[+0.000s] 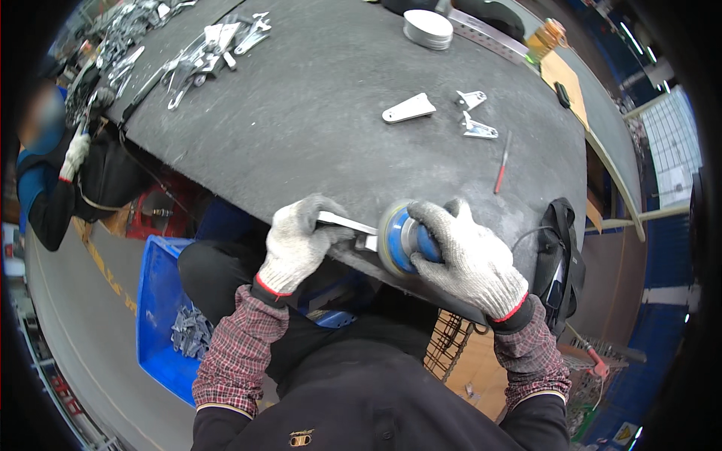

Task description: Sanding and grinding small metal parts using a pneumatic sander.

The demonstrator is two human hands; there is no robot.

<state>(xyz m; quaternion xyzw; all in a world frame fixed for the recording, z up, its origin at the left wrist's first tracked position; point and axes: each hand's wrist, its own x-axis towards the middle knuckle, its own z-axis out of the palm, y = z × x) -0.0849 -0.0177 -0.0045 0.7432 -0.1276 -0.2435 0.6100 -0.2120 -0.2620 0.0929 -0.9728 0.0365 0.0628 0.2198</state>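
My left hand (295,242), in a white knit glove with a grey palm, grips a silvery metal bracket (347,222) at the table's front edge. A blue round sander (406,237) is in my right hand (474,259), which wears the same kind of glove. The sander is turned on edge, its disc facing the bracket's right end; whether they touch I cannot tell. Farther off on the dark table (301,128) lie a tapered metal bracket (410,109) and two smaller brackets (479,126). A red-handled thin tool (503,161) rests to their right.
Metal parts (214,52) are heaped at the far left, near a co-worker (53,154) in gloves. White discs (428,30) are stacked at the back. A blue crate (154,316) with metal parts stands at my left; a black bag (558,263) hangs at the table's right edge.
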